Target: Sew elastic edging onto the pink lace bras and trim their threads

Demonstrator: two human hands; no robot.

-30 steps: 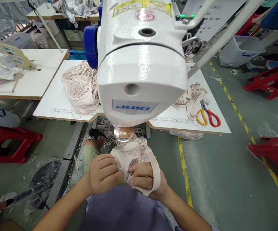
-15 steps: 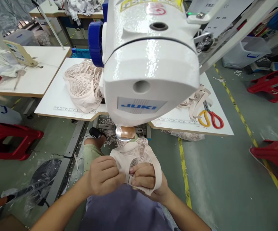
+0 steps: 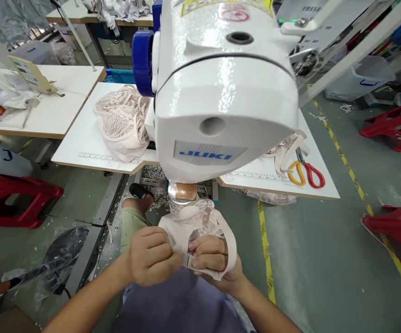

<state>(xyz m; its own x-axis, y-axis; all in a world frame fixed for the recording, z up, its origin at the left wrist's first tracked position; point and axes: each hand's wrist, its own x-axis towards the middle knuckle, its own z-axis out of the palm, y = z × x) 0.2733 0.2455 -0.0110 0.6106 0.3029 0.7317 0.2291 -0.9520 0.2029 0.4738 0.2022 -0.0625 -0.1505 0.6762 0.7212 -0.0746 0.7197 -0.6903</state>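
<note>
Both of my hands grip one pale beige lace garment piece (image 3: 195, 221) just below the head of a white JUKI sewing machine (image 3: 221, 88). My left hand (image 3: 151, 256) is closed, pinching the fabric's left edge. My right hand (image 3: 216, 261) is closed on the right part, and a beige elastic strap (image 3: 230, 247) loops over its back. The fabric's top reaches up to the machine's metal foot area (image 3: 182, 192), which the machine head partly hides.
A heap of beige lace pieces (image 3: 122, 122) lies on the white table (image 3: 82, 143) to the left. Elastic strips (image 3: 285, 148) and red-and-yellow scissors (image 3: 306, 173) lie to the right. Red plastic stools (image 3: 394, 231) stand on the grey floor on both sides. A yellow floor line (image 3: 266, 245) runs alongside.
My hands stay together on the fabric and work it slightly, fingers shifting. The camera has drifted a little, so the machine looks shifted right.
</note>
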